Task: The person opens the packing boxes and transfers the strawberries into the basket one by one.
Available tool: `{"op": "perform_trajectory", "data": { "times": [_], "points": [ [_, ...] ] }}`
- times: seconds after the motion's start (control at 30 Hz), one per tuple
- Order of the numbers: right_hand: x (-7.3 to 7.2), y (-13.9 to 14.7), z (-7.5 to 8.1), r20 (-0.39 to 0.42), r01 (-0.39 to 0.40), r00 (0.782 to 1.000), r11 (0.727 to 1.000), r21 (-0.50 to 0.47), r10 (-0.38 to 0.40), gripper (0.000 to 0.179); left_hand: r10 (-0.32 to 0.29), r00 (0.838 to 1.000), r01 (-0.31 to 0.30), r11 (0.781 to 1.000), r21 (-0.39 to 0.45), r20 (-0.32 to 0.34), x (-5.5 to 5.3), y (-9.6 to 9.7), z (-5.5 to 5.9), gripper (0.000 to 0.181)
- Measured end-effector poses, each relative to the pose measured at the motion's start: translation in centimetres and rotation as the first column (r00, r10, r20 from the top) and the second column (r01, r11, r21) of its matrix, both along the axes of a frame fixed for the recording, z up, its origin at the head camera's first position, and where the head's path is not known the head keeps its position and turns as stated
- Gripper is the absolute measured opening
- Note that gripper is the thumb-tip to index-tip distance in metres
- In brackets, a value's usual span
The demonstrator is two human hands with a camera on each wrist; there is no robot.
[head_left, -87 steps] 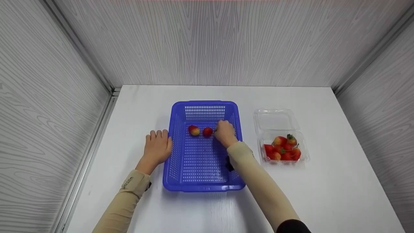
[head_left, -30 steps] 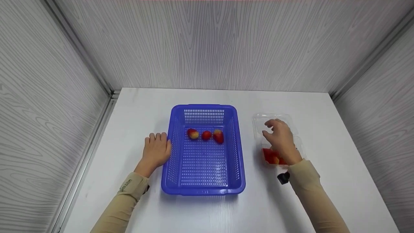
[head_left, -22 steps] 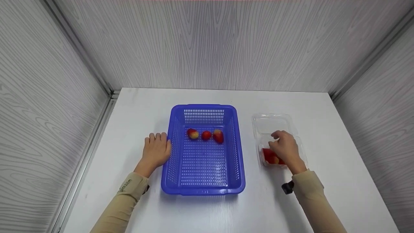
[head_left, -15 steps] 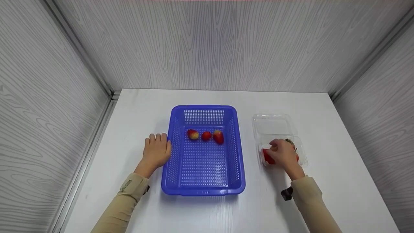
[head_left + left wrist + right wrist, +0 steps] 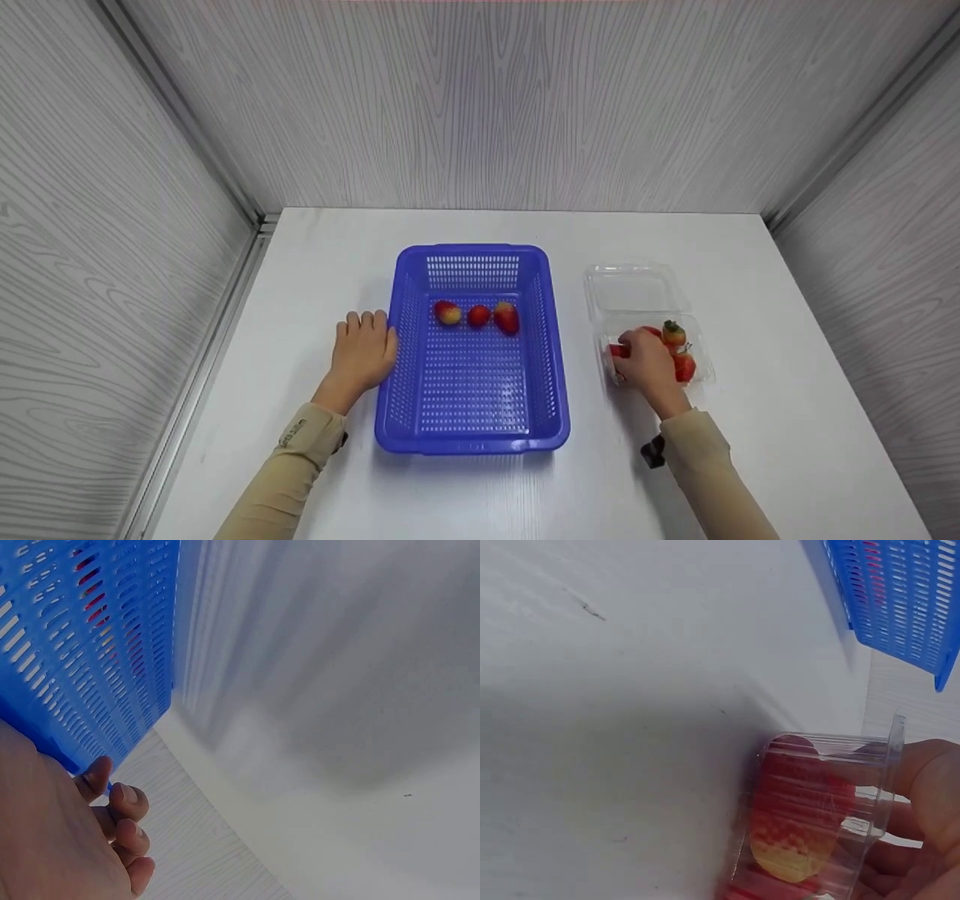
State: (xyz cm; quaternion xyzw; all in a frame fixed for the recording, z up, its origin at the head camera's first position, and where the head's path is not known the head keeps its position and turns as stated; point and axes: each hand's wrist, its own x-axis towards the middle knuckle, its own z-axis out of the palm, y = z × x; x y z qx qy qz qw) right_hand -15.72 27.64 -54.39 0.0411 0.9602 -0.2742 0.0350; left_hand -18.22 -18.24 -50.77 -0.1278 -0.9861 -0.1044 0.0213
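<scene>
In the head view, my left hand (image 5: 363, 351) rests at the left rim of a blue plastic basket (image 5: 471, 445), thumb along the rim and fingers pointing forward. Seen from the left wrist, its fingertips (image 5: 129, 795) are loosely bent by the basket's edge. Three strawberries lie in a row in the basket, the rightmost strawberry (image 5: 506, 319) being the longest. My right hand (image 5: 646, 364) reaches into an opened clear clamshell box (image 5: 701, 330) of strawberries. Its fingers are behind a strawberry (image 5: 791, 817) near the box wall; I cannot tell whether they pinch it.
The clamshell's clear lid (image 5: 636, 291) lies folded back behind the box. More strawberries stay in the box right of my hand, one strawberry (image 5: 673, 334) with a green top. The white table (image 5: 480, 495) is bounded by grey wood-grain panels (image 5: 480, 112) at the back and sides.
My right hand has left a third strawberry in the basket, moved right to the clamshell and lowered into it, shifting slightly left there. My left hand stays at the basket rim.
</scene>
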Motion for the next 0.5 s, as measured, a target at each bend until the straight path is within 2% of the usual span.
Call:
{"op": "perform_trajectory", "data": {
  "times": [0.3, 0.5],
  "points": [
    [0.06, -0.24, 0.10, 0.030, -0.012, 0.999, 1.000, 0.008, 0.012, 0.024, -0.004, 1.000, 0.004, 1.000, -0.008, -0.019, 0.04, 0.02, -0.02, 0.034],
    [0.16, -0.04, 0.07, -0.018, -0.009, 1.000, 1.000, -0.014, 0.009, 0.026, -0.009, 1.000, 0.009, 1.000, -0.005, -0.017, 0.14, 0.01, 0.04, 0.033]
  ]
}}
